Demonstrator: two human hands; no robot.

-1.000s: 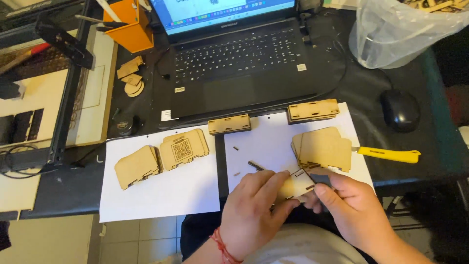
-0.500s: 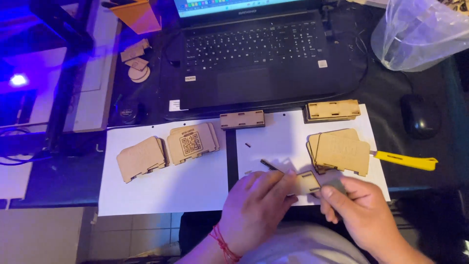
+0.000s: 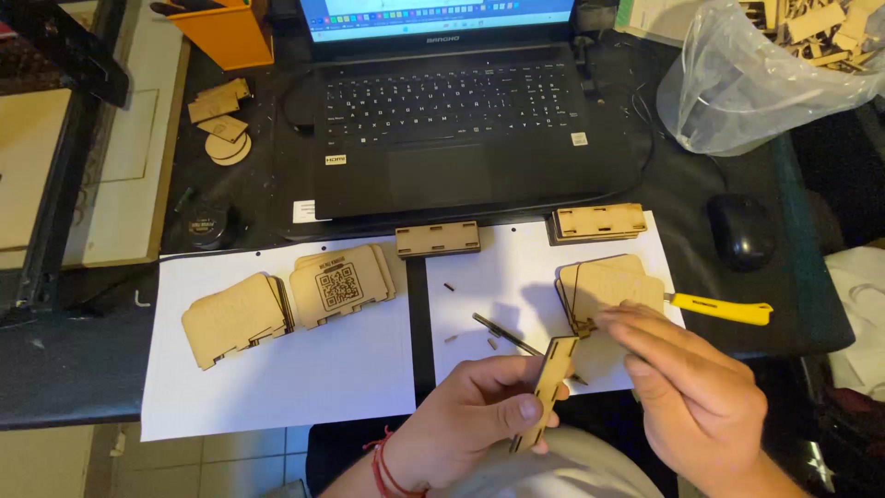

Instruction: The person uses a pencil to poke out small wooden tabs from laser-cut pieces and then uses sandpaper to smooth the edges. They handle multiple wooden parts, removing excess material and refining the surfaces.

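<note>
Head view: left hand (image 3: 470, 420) pinches a notched strip (image 3: 546, 392) edge-up over the lap, just below the paper (image 3: 516, 267). Right hand (image 3: 696, 392), fingers together (whether they grip anything, I cannot tell), hovers beside the panel stack (image 3: 608, 286). Best hold the strip steady and square.

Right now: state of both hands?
Left hand: closed on a slotted wooden strip, held edge-up.
Right hand: fingers curled beside the strip's top end; whether it holds anything cannot be told.
</note>
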